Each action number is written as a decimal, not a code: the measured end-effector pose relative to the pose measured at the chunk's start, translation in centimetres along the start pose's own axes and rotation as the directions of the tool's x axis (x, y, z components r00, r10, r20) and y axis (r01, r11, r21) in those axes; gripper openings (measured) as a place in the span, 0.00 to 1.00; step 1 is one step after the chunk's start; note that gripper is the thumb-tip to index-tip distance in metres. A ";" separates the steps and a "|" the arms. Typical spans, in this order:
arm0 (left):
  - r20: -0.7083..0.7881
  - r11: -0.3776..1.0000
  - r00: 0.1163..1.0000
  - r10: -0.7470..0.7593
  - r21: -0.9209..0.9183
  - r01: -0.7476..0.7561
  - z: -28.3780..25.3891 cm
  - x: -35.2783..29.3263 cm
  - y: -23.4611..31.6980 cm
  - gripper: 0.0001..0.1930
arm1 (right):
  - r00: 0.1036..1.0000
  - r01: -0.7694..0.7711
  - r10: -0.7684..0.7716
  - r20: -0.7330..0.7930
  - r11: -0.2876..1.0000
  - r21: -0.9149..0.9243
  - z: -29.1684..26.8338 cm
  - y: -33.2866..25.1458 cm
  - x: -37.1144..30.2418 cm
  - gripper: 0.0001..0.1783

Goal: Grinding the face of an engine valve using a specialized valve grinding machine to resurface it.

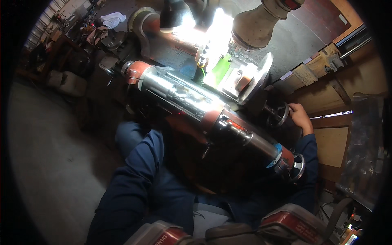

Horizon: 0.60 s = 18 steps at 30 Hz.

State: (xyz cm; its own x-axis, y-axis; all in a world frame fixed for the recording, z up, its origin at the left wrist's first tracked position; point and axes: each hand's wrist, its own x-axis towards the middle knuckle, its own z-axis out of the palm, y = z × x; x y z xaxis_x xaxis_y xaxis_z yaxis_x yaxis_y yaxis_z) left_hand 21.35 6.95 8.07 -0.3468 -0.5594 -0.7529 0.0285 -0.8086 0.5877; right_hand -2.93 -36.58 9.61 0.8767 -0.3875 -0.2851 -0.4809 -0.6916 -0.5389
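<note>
My right hand [301,117] reaches past the right end of the machine, its fingers curled on the rim of a metal handwheel [281,114]. My left sleeve [136,175] runs up over my knee toward the dark underside of the machine, and the hand itself is hidden. Across the middle lies a long, slanted machine slide [175,92] with bright round rails and reddish-brown end brackets. A second handwheel [298,167] sits at its near right end, beside my right forearm. Behind the slide stands a grey disc-shaped wheel [259,77], next to a bright green part [220,69].
A dark lamp head [175,16] throws strong glare over the machine's back. A large beige duct or hood [255,24] hangs beside it. Wooden boards [332,147] stand close on the right. Red-and-grey respirator cartridges [290,222] fill part of the lower edge. Cluttered equipment [61,61] stands far left.
</note>
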 end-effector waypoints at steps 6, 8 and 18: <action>-0.010 0.942 0.942 0.335 0.023 -0.334 -0.5 2.8 -2.7 0.38 | 0.999 0.037 -0.037 0.001 0.999 -0.008 -0.9 -2.1 -2.1 0.09; -0.023 0.913 0.913 0.407 0.052 -0.406 -0.6 3.2 -3.1 0.37 | 1.000 0.020 -0.020 0.008 1.000 -0.007 -1.0 -2.6 -2.7 0.10; -0.168 0.967 0.954 0.248 -0.013 -0.254 1.7 -1.1 0.0 0.32 | 0.998 0.017 -0.016 0.064 1.000 -0.010 -0.2 -4.3 -5.5 0.12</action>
State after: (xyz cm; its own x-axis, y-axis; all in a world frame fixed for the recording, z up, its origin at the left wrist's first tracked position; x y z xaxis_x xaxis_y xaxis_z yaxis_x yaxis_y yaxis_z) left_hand 20.15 7.89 9.44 -0.1659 -0.7648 -0.6226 0.1279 -0.6427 0.7554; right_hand -5.70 -31.56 13.63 0.8832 -0.3363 -0.3268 -0.4663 -0.7041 -0.5356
